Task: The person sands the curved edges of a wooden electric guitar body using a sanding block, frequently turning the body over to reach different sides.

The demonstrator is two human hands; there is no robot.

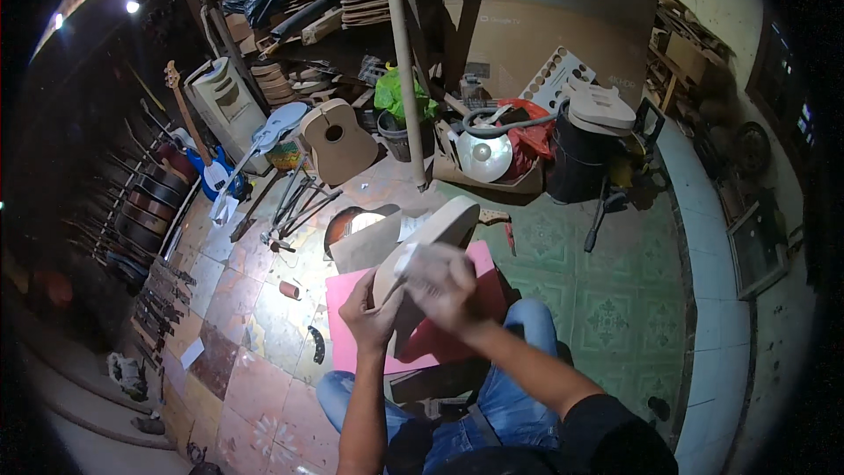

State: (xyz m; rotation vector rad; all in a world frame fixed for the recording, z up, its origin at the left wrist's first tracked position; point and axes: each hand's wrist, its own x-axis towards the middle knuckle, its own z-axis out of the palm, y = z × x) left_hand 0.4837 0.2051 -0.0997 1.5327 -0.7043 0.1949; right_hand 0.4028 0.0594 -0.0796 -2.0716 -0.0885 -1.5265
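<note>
A bare, unfinished wooden guitar body (444, 226) stands tilted on its edge above a pink board (345, 330) in front of my lap. My left hand (369, 315) grips the near left end of the body, thumb along its edge. Against the body's curved edge is my right hand (440, 281), smeared by motion, its fingers curled over a small whitish piece (406, 260). What that piece is made of is too blurred to tell. Just beyond lies a flat light-brown wooden piece (367, 244), partly covering a dark sunburst guitar body (341, 227).
A red-handled tool (510, 239) and a brown sandpaper roll (289, 289) lie on the tiles. Beyond stand an acoustic guitar body (338, 141), a blue electric guitar (216, 178), a post (404, 79) and a black bin (580, 163). Several guitars line a rack (145, 202) at left.
</note>
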